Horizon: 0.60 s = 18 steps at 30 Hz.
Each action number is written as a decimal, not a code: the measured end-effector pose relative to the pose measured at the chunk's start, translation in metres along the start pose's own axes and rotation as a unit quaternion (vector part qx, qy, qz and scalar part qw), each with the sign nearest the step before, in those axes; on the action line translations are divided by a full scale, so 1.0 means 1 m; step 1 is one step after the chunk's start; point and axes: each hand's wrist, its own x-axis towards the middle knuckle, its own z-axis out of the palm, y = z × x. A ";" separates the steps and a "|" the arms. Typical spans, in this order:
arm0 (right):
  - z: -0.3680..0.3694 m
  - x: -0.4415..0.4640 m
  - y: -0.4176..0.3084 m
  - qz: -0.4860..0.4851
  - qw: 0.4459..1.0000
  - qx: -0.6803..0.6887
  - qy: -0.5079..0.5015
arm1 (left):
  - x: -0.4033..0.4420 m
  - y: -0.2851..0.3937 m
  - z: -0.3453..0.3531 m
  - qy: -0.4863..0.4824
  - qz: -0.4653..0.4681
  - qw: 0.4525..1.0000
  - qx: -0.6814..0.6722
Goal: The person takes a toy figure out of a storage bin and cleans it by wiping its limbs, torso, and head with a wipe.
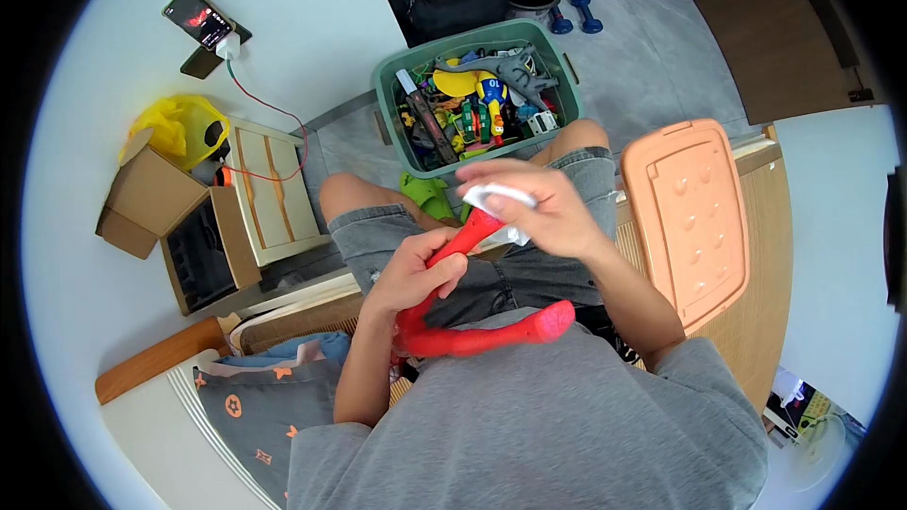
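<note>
A long red toy with two leg-like limbs [482,338] lies across my lap and against my grey shirt; its exact kind does not show. My left hand [421,274] is closed around the upper limb. Between the fingers of my right hand [543,208] is a folded white wipe [501,196], pressed at the far end of that same limb. The other limb points right and ends in a rounded, foot-like tip. Part of the toy is hidden behind my left wrist.
A green bin [385,85] full of mixed toys stands on the floor ahead of my knees. Its orange lid [685,217] leans at my right. To the left are a small drawer unit [274,189], an open cardboard box [156,189] and a phone [198,17] on the wall with its cable.
</note>
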 end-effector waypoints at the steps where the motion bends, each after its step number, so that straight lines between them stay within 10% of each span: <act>1: 0.007 0.001 0.003 -0.035 0.999 -0.025 -0.003 | -0.001 0.001 -0.002 -0.018 0.011 1.000 -0.018; 4: 0.007 -0.003 0.002 0.208 0.960 0.184 -0.043 | -0.004 0.000 -0.008 -0.013 0.006 0.999 -0.029; 18: 0.002 0.001 0.006 0.286 0.892 0.345 -0.064 | -0.003 -0.003 -0.019 -0.045 0.033 0.995 -0.083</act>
